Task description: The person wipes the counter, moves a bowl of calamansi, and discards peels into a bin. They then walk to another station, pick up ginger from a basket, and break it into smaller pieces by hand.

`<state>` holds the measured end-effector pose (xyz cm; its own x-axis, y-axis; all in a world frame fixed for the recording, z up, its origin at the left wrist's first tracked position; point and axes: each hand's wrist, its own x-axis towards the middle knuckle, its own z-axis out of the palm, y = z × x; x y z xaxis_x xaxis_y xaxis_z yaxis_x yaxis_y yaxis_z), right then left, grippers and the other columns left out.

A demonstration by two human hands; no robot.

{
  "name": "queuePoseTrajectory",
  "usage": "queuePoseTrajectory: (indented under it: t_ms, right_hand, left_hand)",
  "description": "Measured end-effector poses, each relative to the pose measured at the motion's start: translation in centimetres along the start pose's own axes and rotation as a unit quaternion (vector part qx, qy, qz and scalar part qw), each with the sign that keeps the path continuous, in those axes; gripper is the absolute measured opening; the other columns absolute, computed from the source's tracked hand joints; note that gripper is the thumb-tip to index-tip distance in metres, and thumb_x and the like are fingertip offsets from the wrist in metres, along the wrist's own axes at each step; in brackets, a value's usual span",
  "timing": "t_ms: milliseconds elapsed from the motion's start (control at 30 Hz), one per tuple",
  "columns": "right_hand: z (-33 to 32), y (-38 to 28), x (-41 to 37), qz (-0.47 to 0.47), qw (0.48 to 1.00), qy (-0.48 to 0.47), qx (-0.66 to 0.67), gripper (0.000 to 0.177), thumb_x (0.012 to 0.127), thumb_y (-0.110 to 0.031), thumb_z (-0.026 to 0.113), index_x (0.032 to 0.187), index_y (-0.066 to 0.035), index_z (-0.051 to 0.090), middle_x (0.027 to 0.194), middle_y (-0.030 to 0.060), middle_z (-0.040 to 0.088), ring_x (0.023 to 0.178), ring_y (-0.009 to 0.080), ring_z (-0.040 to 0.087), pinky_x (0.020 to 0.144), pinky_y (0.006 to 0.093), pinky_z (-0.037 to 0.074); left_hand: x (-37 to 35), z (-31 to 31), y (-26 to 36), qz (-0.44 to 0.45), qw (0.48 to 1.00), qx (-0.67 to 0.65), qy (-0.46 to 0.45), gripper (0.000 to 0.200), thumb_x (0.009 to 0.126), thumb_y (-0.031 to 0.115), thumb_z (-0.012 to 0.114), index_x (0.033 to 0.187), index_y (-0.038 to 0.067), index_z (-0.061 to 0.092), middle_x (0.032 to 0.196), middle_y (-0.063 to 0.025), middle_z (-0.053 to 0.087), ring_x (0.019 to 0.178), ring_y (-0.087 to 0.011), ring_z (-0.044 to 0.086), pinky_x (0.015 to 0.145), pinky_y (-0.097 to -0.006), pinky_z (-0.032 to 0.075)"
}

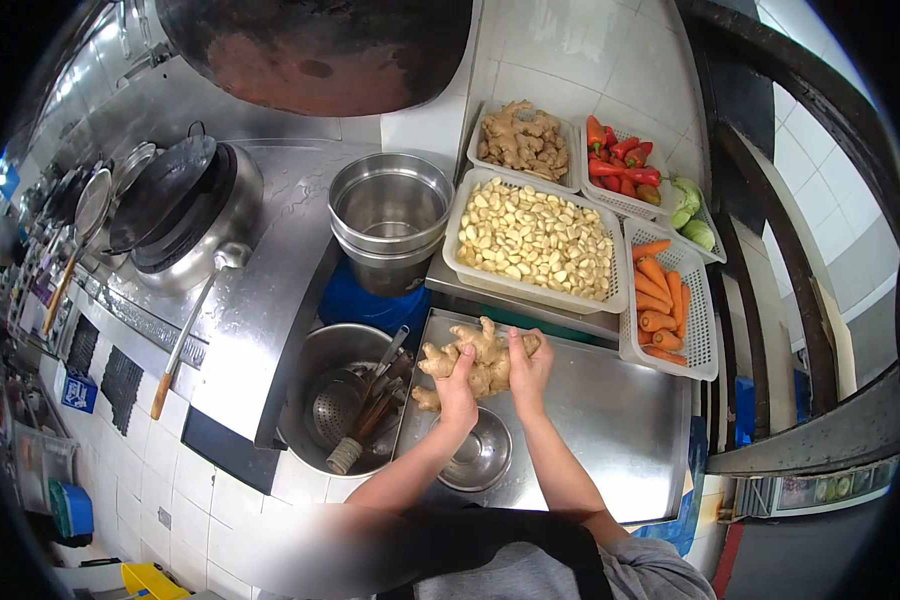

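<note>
A large knobbly piece of ginger (488, 370) is held up between my two hands, above a steel tray (610, 430). My left hand (457, 392) grips its left part, thumb on top. At its right end, my right hand (530, 372) is closed round it, with the thumb upright. Under my forearms a round metal bowl (478, 455) sits on the tray, partly covered by my left wrist. Behind the ginger stands a white basket of peeled garlic cloves (535, 240).
Baskets of ginger (525, 140), red peppers (625, 165), green vegetables (692, 215) and carrots (662, 300) line the back right. Stacked steel pots (390, 205) stand behind left. A large pot (315, 345) with ladles is at the left. Farther left are a wok (160, 195) and stove.
</note>
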<state>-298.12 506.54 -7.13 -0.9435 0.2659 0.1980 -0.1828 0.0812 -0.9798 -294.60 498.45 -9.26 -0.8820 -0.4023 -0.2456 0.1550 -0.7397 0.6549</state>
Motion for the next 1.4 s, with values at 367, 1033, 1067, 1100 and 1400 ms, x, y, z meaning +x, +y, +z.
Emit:
queuePoseTrajectory:
  t_ms: [367, 1033, 1067, 1100, 1400]
  right_hand:
    - [-2.9, 1.7, 2.7, 0.178, 0.969, -0.153, 0.082, 0.024, 0.077, -0.021, 0.06, 0.061, -0.008, 0.047, 0.057, -0.0027, 0.044, 0.051, 0.0066, 0.041, 0.046, 0.0242, 0.032]
    - [-12.1, 18.5, 3.1, 0.2, 0.936, -0.118, -0.266, 0.04, 0.079, -0.042, 0.056, 0.085, -0.002, 0.056, 0.077, 0.0069, 0.058, 0.068, 0.0154, 0.053, 0.061, 0.0288, 0.042]
    - [-12.6, 19.1, 3.1, 0.219, 0.94, -0.136, -0.226, 0.037, 0.08, -0.039, 0.056, 0.086, -0.002, 0.057, 0.076, 0.0057, 0.059, 0.066, 0.0138, 0.053, 0.059, 0.0274, 0.043]
    - [-12.7, 19.2, 3.9, 0.229, 0.943, -0.155, -0.184, 0.034, 0.081, -0.037, 0.055, 0.086, -0.003, 0.058, 0.075, 0.0045, 0.06, 0.064, 0.0123, 0.053, 0.057, 0.0259, 0.043]
    - [-13.2, 16.7, 2.6, 0.22, 0.958, -0.175, -0.056, 0.012, 0.079, -0.012, 0.061, 0.083, -0.003, 0.054, 0.073, 0.0002, 0.057, 0.064, 0.0058, 0.051, 0.057, 0.0204, 0.042]
  left_hand:
    - [2.1, -1.6, -1.0, -0.283, 0.948, -0.068, -0.127, 0.027, 0.08, 0.032, 0.056, 0.094, 0.009, 0.052, 0.091, -0.0065, 0.058, 0.083, -0.0205, 0.057, 0.075, -0.0353, 0.047]
    - [8.5, 3.6, -4.3, 0.124, 0.277, 0.848, -0.434, 0.022, 0.069, 0.015, 0.059, 0.091, 0.011, 0.063, 0.093, -0.0079, 0.061, 0.084, -0.0248, 0.06, 0.072, -0.0336, 0.049]
    - [8.9, 2.9, -6.1, 0.122, 0.263, 0.854, -0.432, 0.024, 0.07, 0.016, 0.06, 0.093, 0.009, 0.063, 0.094, -0.0099, 0.06, 0.086, -0.0248, 0.06, 0.072, -0.0337, 0.049]
    - [9.3, 2.3, -7.6, 0.126, 0.25, 0.862, -0.424, 0.026, 0.07, 0.017, 0.06, 0.094, 0.007, 0.062, 0.096, -0.0119, 0.06, 0.088, -0.0248, 0.06, 0.072, -0.0339, 0.049]
    - [12.7, 16.6, 3.1, 0.006, 0.517, 0.649, -0.557, 0.036, 0.06, 0.016, 0.067, 0.095, 0.009, 0.06, 0.075, -0.0088, 0.063, 0.072, -0.0187, 0.06, 0.069, -0.029, 0.049]
